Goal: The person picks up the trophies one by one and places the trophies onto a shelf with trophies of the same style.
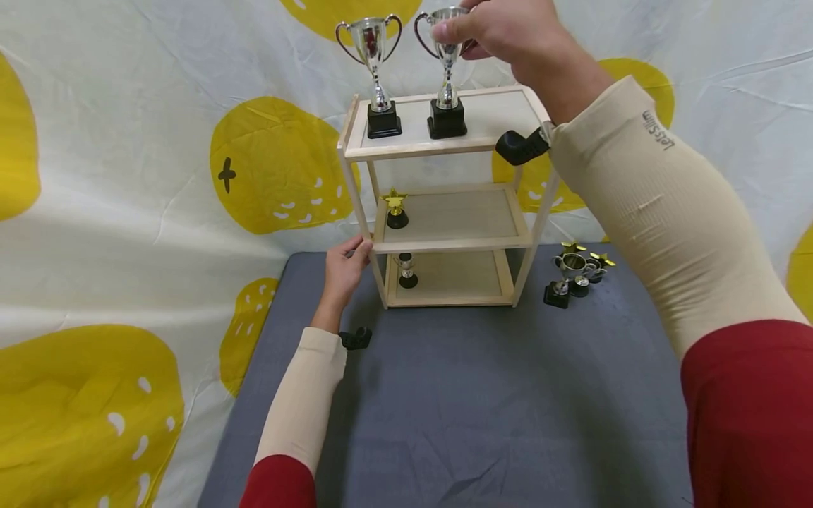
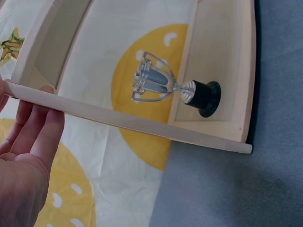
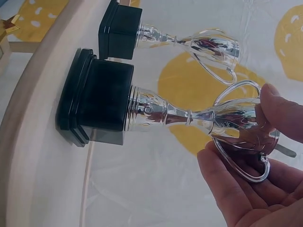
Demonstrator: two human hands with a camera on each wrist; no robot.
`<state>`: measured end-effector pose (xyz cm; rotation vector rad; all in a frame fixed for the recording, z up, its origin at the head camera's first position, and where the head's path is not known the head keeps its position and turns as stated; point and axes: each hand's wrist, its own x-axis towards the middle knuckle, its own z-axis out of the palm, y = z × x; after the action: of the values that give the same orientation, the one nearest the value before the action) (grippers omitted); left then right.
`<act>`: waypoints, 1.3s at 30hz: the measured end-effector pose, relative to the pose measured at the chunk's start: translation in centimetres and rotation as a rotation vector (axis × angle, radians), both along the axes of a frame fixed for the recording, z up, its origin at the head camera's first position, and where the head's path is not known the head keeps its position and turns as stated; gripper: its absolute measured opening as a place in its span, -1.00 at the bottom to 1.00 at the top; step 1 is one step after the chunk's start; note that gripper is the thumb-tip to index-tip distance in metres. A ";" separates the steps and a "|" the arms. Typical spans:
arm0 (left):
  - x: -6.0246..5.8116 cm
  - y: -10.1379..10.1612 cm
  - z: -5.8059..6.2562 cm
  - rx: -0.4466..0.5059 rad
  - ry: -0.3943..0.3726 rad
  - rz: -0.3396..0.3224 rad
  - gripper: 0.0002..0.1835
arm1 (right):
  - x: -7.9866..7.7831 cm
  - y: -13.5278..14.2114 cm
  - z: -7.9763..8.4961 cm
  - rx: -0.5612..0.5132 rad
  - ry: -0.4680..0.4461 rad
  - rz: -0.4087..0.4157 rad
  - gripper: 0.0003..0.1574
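My right hand (image 1: 508, 35) holds a silver two-handled trophy (image 1: 447, 77) by its cup, thumb on one side and fingers on the other. Its black square base (image 3: 97, 97) is upright at the top board of a small wooden shelf (image 1: 444, 149). Left of it on that board stands a matching silver trophy (image 1: 381, 77). Lower down, my left hand (image 1: 346, 268) grips the shelf's left front post (image 2: 113, 116), with fingers bent behind it. A gold star trophy (image 1: 396, 210) stands on the middle board, and a small silver cup trophy (image 2: 156, 80) on the bottom one.
Several more trophies (image 1: 571, 271), silver cups and gold stars, stand close together on the grey cloth (image 1: 444, 395) right of the shelf. Behind hangs a white curtain with yellow shapes (image 1: 279, 166). Black wrist devices (image 1: 522, 147) stick out from both sleeves.
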<state>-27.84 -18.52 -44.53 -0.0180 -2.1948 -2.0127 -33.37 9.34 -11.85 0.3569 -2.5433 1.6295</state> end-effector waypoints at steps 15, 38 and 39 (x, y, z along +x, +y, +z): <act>0.1 0.4 -0.1 0.009 -0.020 -0.004 -0.54 | -0.7 -0.2 -0.2 -0.037 -0.004 -0.035 -0.68; -0.1 0.6 -0.2 -0.016 -0.026 0.003 -0.55 | 0.0 4.0 -1.0 0.028 0.010 -0.092 -0.27; -0.1 0.6 -0.2 -0.018 -0.024 0.003 -0.55 | 0.1 4.6 -1.1 0.026 0.015 -0.098 -0.28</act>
<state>-27.98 -17.93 -44.73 0.0075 -2.2255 -2.0015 -33.25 13.94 -12.95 0.2416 -2.5307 1.5554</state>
